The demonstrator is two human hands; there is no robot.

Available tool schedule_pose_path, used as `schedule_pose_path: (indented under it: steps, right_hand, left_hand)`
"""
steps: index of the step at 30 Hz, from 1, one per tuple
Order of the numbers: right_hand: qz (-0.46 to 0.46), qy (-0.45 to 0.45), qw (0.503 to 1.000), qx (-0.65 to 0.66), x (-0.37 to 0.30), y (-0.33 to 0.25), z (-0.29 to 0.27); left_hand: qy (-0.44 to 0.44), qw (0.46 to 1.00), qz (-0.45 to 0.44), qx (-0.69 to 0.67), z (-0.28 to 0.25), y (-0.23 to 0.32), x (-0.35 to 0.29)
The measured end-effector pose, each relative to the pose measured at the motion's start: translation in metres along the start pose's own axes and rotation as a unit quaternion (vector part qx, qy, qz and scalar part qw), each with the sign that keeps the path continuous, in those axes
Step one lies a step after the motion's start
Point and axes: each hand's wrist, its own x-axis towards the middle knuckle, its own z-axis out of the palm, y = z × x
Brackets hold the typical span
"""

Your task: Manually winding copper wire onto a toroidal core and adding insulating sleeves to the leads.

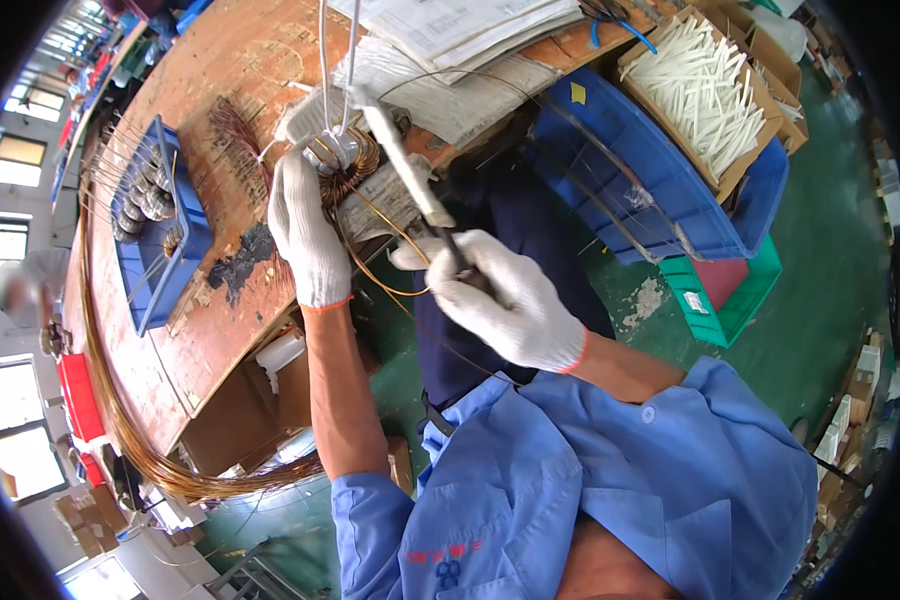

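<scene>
My left hand (308, 235), in a white knit glove, is closed against the near left side of a ring-shaped copper wire coil (348, 178); its fingertips are partly hidden. Whitish wrapping and white cords (326, 70) are at the coil's top. My right hand (505, 300), gloved too, grips the dark handle of a tool with a long pale shaft (400, 155). The shaft slants up and left, its far end beside the coil; its exact kind is unclear. Loose copper wire (375, 280) loops down from the coil between my hands.
A blue tray (185, 240) with several wound coils stands on the worn wooden bench (260, 60). Papers (450, 25) lie at the back. To the right are a blue crate (620, 180), a carton of white strips (695, 95) and a green bin (725, 315). Long copper wires hang along the bench's left edge.
</scene>
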Motion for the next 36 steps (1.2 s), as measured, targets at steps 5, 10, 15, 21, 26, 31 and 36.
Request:
schedule_pose_path:
  steps: [5, 10, 15, 21, 26, 31, 36]
  right_hand:
    - [-0.072, 0.059, 0.978, 0.189, -0.016, -0.009, 0.012]
    - [-0.151, 0.054, 0.979, 0.128, -0.093, -0.009, -0.022]
    - [-0.131, 0.072, 0.981, 0.128, -0.214, -0.042, -0.059]
    - [0.018, 0.26, 0.953, -0.155, -0.344, -0.054, -0.137]
    - [0.085, 0.338, 0.909, -0.23, -0.393, -0.031, -0.21]
    - [0.071, 0.318, 0.684, -0.653, -0.304, -0.014, -0.228]
    - [-0.081, 0.335, 0.922, -0.175, -0.112, -0.068, -0.127]
  left_hand:
    - [0.059, 0.991, -0.052, -0.107, 0.015, 0.004, 0.01]
    - [0.093, 0.98, -0.084, -0.157, 0.022, 0.005, 0.014]
    - [0.051, 0.976, -0.108, -0.182, 0.02, 0.005, 0.016]
    - [0.005, 0.955, -0.105, -0.277, 0.013, 0.007, 0.003]
    - [-0.061, 0.993, -0.033, -0.099, 0.001, 0.011, -0.007]
    - [-0.023, 0.993, 0.116, -0.028, 0.008, 0.004, -0.007]
    - [-0.006, 0.99, 0.083, -0.117, 0.013, 0.0, -0.009]
